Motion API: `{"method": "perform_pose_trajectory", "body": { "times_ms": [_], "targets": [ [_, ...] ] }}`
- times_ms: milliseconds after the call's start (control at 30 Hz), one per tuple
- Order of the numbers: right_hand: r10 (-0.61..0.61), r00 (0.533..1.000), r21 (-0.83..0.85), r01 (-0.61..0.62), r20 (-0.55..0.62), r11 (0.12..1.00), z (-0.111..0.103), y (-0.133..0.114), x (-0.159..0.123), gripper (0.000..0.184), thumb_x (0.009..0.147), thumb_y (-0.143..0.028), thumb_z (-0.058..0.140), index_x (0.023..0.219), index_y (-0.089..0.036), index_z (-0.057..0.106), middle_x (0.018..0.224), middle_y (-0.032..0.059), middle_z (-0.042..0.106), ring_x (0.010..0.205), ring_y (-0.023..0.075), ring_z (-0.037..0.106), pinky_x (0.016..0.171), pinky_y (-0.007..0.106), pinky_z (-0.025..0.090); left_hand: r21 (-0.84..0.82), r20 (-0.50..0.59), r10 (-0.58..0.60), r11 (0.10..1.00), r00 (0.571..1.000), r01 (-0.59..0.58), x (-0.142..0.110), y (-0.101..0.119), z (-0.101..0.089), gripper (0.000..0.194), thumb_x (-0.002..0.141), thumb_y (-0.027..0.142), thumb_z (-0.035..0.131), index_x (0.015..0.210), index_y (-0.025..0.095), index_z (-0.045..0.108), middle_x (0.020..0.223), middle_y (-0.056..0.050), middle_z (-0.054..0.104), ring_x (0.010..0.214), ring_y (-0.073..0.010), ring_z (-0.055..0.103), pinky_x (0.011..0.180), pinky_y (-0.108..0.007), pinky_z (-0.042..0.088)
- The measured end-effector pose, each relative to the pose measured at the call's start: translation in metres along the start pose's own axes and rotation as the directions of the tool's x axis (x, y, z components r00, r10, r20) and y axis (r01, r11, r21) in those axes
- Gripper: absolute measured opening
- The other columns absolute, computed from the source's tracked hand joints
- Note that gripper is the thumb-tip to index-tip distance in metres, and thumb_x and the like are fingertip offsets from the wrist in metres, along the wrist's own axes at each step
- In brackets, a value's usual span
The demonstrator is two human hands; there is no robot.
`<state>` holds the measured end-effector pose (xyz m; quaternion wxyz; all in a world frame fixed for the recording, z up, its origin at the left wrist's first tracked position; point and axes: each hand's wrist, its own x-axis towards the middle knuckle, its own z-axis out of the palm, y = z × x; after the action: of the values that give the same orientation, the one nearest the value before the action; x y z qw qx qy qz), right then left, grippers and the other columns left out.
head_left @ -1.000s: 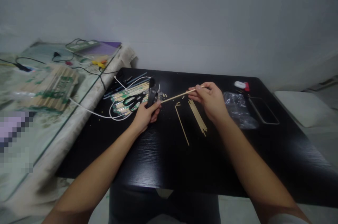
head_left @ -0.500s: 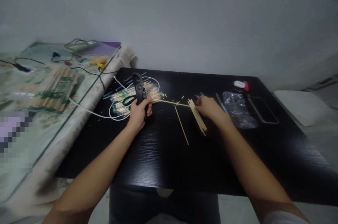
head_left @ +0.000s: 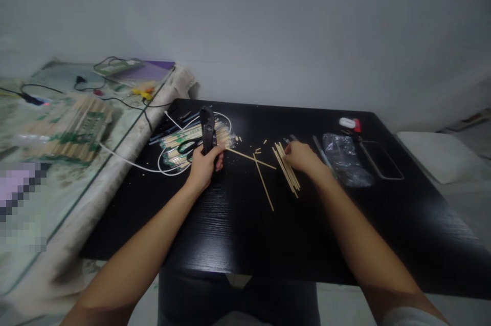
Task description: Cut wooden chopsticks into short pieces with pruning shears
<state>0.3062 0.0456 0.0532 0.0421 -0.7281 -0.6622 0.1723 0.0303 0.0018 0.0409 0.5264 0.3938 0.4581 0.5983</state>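
My left hand [head_left: 204,166] is closed around black scissors [head_left: 208,129], which point up from the fist with a handle loop beside it. The same fingers pinch a thin wooden stick [head_left: 251,156] that slants down to the right, its free end over the table. Across from it, my right hand [head_left: 301,156] has its fingers curled at the upper end of several wooden sticks [head_left: 287,171] lying side by side; the fingertips are partly hidden. Between the hands a single loose stick [head_left: 264,185] lies on the table, passing under the pinched one, near short cut pieces [head_left: 258,150].
Packaged sticks [head_left: 180,144] with a white cable lie at the table's left. On the right are a clear plastic bag [head_left: 345,157], a phone-shaped frame [head_left: 381,159] and a white-and-red item [head_left: 349,123]. A glass-topped surface [head_left: 72,188] with another stick package [head_left: 72,131] adjoins the left.
The pinched stick's right end has dropped and come away from the sticks by my right hand. Those sticks have spread slightly apart. The scissors have shifted a little right.
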Motion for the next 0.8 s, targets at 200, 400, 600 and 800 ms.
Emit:
{"method": "perform_pose_trajectory", "body": {
  "times_ms": [200,400,600,800],
  "targets": [
    [-0.257,0.946,0.212,0.297,-0.196,0.931,-0.019,-0.015,-0.017,0.016,0.088,-0.02,0.058,0.096,-0.018,0.071,0.085,0.0081,0.074,0.08,0.0228,0.069,0.08,0.037,0.053,0.099,0.072,-0.018,0.995,0.997,0.011,-0.001,0.0,-0.003,0.02,0.077,0.031,0.075,0.074,0.016,0.061,0.061,0.0,0.063,0.039,-0.0058,0.043,0.037,-0.022,0.031],
    [-0.505,0.862,0.708,0.383,-0.043,0.593,-0.005,-0.053,-0.052,0.01,0.091,-0.026,0.06,0.098,-0.022,0.065,0.097,0.0057,0.074,0.086,0.0195,0.074,0.072,0.032,0.061,0.257,0.153,0.042,0.963,0.987,-0.081,-0.003,0.005,-0.008,0.02,0.08,0.034,0.075,0.077,0.016,0.067,0.052,0.002,0.059,0.038,-0.0081,0.046,0.039,-0.021,0.033],
    [-0.59,0.807,0.803,0.362,-0.016,0.474,0.016,-0.068,-0.061,0.008,0.091,-0.029,0.067,0.095,-0.022,0.065,0.09,0.0038,0.078,0.088,0.0187,0.077,0.087,0.036,0.06,0.337,0.099,0.224,0.909,0.969,-0.245,-0.014,0.018,-0.002,0.02,0.08,0.034,0.078,0.081,0.017,0.067,0.06,0.003,0.061,0.044,-0.0083,0.05,0.046,-0.022,0.042],
    [-0.642,0.763,0.849,0.382,-0.069,0.364,0.026,-0.073,-0.062,0.015,0.089,-0.031,0.071,0.1,-0.023,0.074,0.099,0.0037,0.079,0.093,0.0181,0.076,0.091,0.036,0.06,0.396,0.135,0.338,0.844,0.932,-0.363,-0.029,0.022,0.002,0.021,0.086,0.038,0.074,0.09,0.019,0.069,0.074,-0.002,0.07,0.064,-0.0141,0.064,0.067,-0.027,0.055]
  ]
}}
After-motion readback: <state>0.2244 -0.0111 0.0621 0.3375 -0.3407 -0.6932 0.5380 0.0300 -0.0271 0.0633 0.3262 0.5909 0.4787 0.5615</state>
